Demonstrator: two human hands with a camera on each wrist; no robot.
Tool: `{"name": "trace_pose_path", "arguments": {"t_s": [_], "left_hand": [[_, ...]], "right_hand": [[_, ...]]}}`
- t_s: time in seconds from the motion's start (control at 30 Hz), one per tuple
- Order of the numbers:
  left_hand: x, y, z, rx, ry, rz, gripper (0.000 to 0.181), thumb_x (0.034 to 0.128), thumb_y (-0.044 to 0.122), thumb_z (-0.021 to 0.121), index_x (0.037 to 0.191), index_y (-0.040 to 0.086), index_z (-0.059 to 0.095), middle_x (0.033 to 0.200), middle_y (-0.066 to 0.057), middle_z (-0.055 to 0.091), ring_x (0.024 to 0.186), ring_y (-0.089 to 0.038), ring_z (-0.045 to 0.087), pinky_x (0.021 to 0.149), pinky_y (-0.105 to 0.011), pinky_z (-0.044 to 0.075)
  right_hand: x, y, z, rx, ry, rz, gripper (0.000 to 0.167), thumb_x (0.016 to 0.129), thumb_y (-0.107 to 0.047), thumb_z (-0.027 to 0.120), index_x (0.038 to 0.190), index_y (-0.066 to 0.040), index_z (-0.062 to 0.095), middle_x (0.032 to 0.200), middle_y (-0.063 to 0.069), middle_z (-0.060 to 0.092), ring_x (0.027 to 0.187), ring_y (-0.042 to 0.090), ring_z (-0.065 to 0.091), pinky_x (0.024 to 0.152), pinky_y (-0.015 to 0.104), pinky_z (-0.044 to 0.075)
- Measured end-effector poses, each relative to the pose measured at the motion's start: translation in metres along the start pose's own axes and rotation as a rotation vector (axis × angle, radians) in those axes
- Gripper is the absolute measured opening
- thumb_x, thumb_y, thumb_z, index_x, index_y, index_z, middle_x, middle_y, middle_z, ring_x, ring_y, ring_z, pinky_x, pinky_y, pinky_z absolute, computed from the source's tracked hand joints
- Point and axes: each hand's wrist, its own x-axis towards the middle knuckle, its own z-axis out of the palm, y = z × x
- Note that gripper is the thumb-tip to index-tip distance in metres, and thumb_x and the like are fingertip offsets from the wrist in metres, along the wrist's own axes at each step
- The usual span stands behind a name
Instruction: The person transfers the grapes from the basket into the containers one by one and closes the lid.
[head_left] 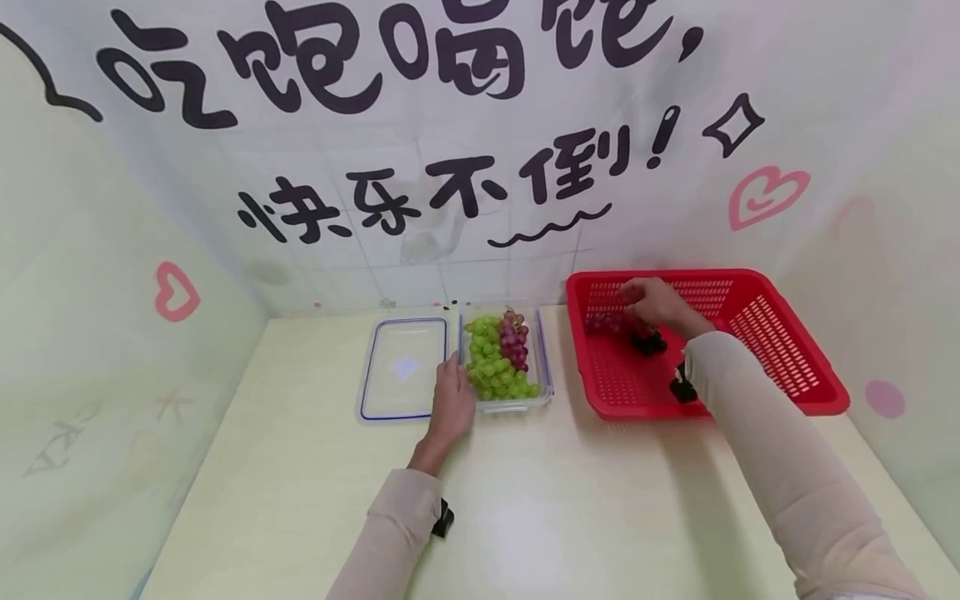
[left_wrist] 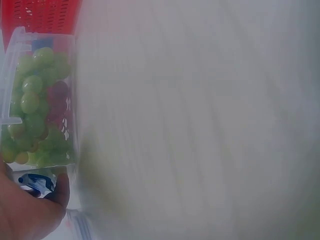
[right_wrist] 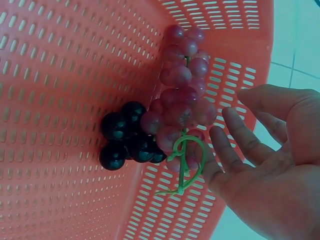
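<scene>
My left hand [head_left: 452, 402] rests against the left side of a clear plastic food box [head_left: 510, 407], touching it with fairly straight fingers. Inside the box lie green grapes [head_left: 491, 367] and a bunch of purple-red grapes [head_left: 513, 337]. Over in the red basket [head_left: 615, 400], my right hand [right_wrist: 272, 155] reaches with spread, slightly bent fingers beside another bunch of red grapes [right_wrist: 180, 90]. That bunch has a curly green stem and leans along the basket wall. A small cluster of black grapes [right_wrist: 130, 135] sits against it. The right palm looks bare.
A clear lid with a blue seal [head_left: 405, 367] lies flat on the pale table [head_left: 525, 500], left of the box. Behind the table hangs a white wall sheet [head_left: 420, 167] with black lettering. The basket stands at the back right with raised perforated walls.
</scene>
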Motion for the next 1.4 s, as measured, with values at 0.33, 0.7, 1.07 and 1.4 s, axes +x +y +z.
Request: {"name": "trace_pose_path", "arguments": {"t_s": [0.33,0.7,1.07,1.4], "left_hand": [[0.001,0.0,0.002,0.004,0.007,-0.007,0.05,0.1092,0.018,0.026,0.153,-0.006,0.026,0.148,-0.029,0.034,0.14,-0.043,0.035,0.117,-0.053,0.029],[0.001,0.001,0.0,0.022,0.001,-0.003,0.05,0.1095,0.018,0.025,0.153,-0.006,0.025,0.147,-0.029,0.034,0.14,-0.043,0.036,0.117,-0.053,0.029],[-0.001,0.001,0.001,0.013,0.003,0.002,0.049,0.1093,0.017,0.026,0.152,-0.007,0.026,0.146,-0.029,0.035,0.139,-0.043,0.037,0.117,-0.053,0.03],[-0.001,0.002,0.0,0.004,0.002,-0.005,0.049,0.1093,0.017,0.026,0.153,-0.006,0.026,0.147,-0.029,0.035,0.139,-0.043,0.036,0.117,-0.054,0.03]], "right_hand": [[0.01,0.001,0.006,-0.213,-0.042,-0.069,0.047,0.095,0.0,0.056,0.14,0.005,0.048,0.132,0.03,0.054,0.109,0.04,0.056,0.093,0.054,0.053],[0.007,-0.004,0.012,-0.21,-0.116,-0.023,0.051,0.093,-0.007,0.065,0.142,-0.006,0.051,0.126,0.022,0.059,0.102,0.036,0.062,0.092,0.052,0.055],[0.008,0.0,0.015,-0.267,-0.112,-0.007,0.057,0.09,-0.007,0.069,0.144,-0.007,0.049,0.129,0.023,0.058,0.104,0.036,0.059,0.093,0.055,0.054],[0.012,0.001,0.019,-0.338,-0.099,0.002,0.048,0.082,-0.007,0.077,0.127,-0.011,0.062,0.11,0.016,0.064,0.09,0.029,0.062,0.072,0.039,0.061]]}}
